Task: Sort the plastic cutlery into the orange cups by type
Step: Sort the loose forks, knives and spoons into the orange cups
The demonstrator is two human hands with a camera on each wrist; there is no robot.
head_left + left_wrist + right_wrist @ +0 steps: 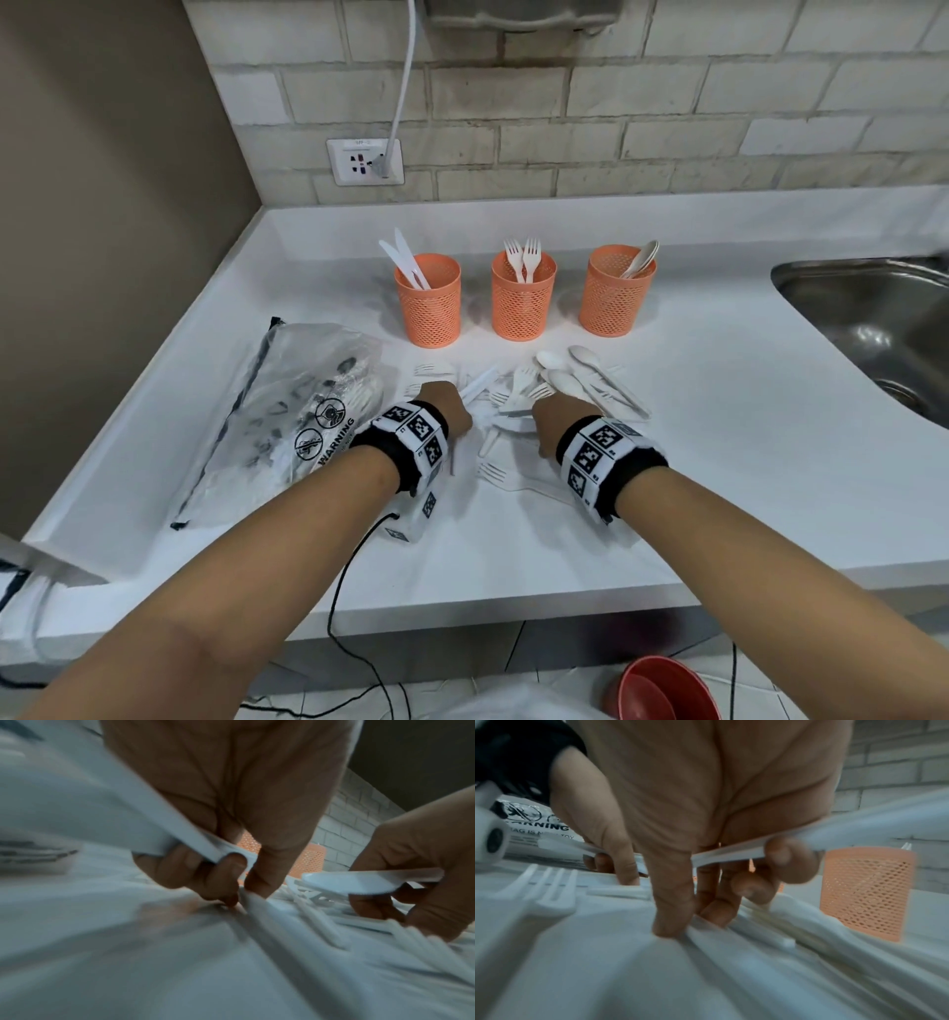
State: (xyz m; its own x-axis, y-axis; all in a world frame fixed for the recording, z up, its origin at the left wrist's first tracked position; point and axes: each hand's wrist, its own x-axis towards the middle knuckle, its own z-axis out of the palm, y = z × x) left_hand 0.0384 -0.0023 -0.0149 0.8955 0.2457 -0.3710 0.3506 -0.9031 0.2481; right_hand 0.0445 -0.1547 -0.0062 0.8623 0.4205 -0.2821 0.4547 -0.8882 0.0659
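Three orange mesh cups stand in a row: the left cup (429, 300) has knives, the middle cup (523, 295) forks, the right cup (616, 290) spoons. In front of them lies a pile of white plastic cutlery (606, 383). My left hand (452, 411) is down on the pile's left side; curled fingers hold a white knife (180, 833) against the palm, while thumb and forefinger pinch another piece (259, 902). My right hand (544, 416) grips a spoon (372, 882) under curled fingers, and its thumb and forefinger pinch a piece (706, 935) in the pile.
A clear plastic bag (308, 411) with a warning print lies left of the pile. A steel sink (873, 318) is set into the counter at the right. A wall socket with a white cable (365, 162) sits behind. A loose fork (549, 892) lies near my right hand.
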